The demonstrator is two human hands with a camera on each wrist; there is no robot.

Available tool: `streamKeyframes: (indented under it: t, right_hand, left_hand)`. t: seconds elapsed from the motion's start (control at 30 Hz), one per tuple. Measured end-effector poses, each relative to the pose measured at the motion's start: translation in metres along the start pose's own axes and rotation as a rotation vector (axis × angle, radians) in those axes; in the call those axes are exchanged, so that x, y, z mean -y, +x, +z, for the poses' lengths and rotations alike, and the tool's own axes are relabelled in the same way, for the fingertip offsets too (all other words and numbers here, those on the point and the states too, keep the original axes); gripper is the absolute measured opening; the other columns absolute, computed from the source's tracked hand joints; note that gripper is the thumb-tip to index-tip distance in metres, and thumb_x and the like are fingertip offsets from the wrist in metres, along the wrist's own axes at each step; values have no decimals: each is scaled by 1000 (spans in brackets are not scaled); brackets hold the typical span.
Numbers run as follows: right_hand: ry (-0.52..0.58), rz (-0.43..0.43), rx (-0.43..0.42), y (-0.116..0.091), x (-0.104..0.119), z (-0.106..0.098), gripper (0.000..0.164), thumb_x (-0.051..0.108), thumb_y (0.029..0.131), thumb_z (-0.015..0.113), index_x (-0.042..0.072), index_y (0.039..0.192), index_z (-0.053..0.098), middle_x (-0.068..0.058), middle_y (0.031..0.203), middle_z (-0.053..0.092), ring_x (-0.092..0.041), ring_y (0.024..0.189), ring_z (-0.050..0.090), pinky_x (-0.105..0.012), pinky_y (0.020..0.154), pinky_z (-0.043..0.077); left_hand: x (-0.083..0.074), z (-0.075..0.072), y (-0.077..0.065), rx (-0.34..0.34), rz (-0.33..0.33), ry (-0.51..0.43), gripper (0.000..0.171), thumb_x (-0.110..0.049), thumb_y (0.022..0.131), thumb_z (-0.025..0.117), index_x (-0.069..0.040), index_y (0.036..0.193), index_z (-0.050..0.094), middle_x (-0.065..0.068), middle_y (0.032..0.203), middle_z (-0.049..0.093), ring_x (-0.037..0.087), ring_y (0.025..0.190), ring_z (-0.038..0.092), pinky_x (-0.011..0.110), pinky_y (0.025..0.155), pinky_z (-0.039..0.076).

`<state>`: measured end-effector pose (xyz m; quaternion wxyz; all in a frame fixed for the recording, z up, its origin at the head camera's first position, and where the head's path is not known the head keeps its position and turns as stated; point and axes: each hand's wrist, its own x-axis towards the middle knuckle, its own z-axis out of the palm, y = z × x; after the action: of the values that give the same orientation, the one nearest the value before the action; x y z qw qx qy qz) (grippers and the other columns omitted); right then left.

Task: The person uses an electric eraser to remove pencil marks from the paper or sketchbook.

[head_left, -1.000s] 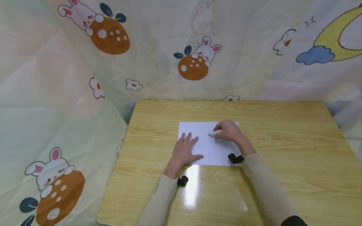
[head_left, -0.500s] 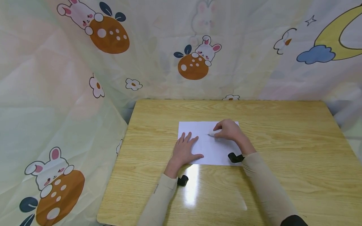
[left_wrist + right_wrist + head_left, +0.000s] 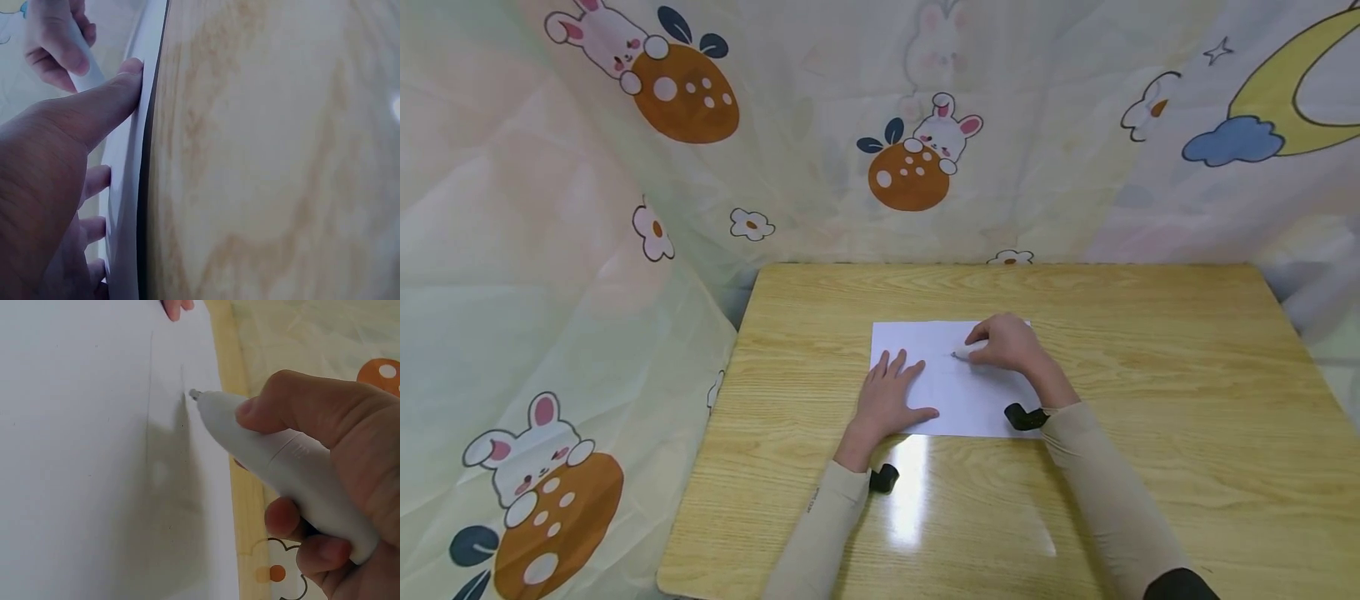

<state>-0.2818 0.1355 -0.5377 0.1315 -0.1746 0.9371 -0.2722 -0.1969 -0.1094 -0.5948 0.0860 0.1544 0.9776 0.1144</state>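
Note:
A white sheet of paper [image 3: 955, 417] lies on the table. My left hand [image 3: 886, 402] rests on its left part, fingers spread and thumb [image 3: 115, 94] near the front edge. Over the right part, my right hand [image 3: 1009, 343] holds a thick white pen-shaped tool [image 3: 281, 459] between thumb and fingers. The tool's small metal tip [image 3: 195, 394] points left, close to the sheet; whether it touches cannot be told. Two faint thin lines [image 3: 150, 400] show on the paper near that tip in the right wrist view. Part of the tool is hidden by the hand.
The wooden table [image 3: 1150, 350] extends on all sides of the sheet. A printed cloth [image 3: 820, 125] hangs behind it and at the left. Black camera mounts [image 3: 1024, 418] sit at both wrists, and glare [image 3: 908, 500] shines on the tabletop in front.
Both hands and the paper keep nearly the same places. The head view has shifted very slightly, and the tool remains in my right hand.

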Motion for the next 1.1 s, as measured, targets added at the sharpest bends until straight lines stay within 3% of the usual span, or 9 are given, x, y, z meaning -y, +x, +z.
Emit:
streamKeyframes:
  t: [0.33,0.57,0.77,0.97,1.1]
  right_hand:
    - [66,7,19,-2,1,1,21,18,78,79,11,98,78,-4,99,72,-19,81,61,-35,70,52]
    - [46,21,6,-2,2,0,19,15,77,79,9,95,78,-4,94,73,-20,80,60,-34,69,51]
    - [39,-17,9,2,3,3,18,16,77,78,11,94,79,-2,93,73,-18,77,59,-32,66,49]
    - [32,25,11,0,2,4,17,16,76,80,11,92,79,-2,92,73,-19,78,59,-33,67,50]
    - [24,3,13,3,3,6,16,17,77,78,13,93,79,-1,93,73,-19,80,59,-34,69,50]
  left_hand:
    - [-1,-1,0,30,-12,7,92,-80,77,53,-31,153,33,7,161,17,32,147,3,48,115,16]
    - [-1,-3,-2,19,-9,-3,91,-78,78,55,-30,152,34,8,160,18,34,146,5,50,115,16]
    - [-2,-4,-2,12,-6,-3,91,-78,78,55,-29,152,35,9,160,19,34,146,6,50,115,16]
    - [-2,-4,-1,40,-23,9,92,-79,78,54,-31,153,32,7,161,16,33,147,3,49,116,14]
    - [-2,-3,-1,30,-23,2,92,-79,77,55,-31,152,34,7,161,17,33,147,4,49,115,15]
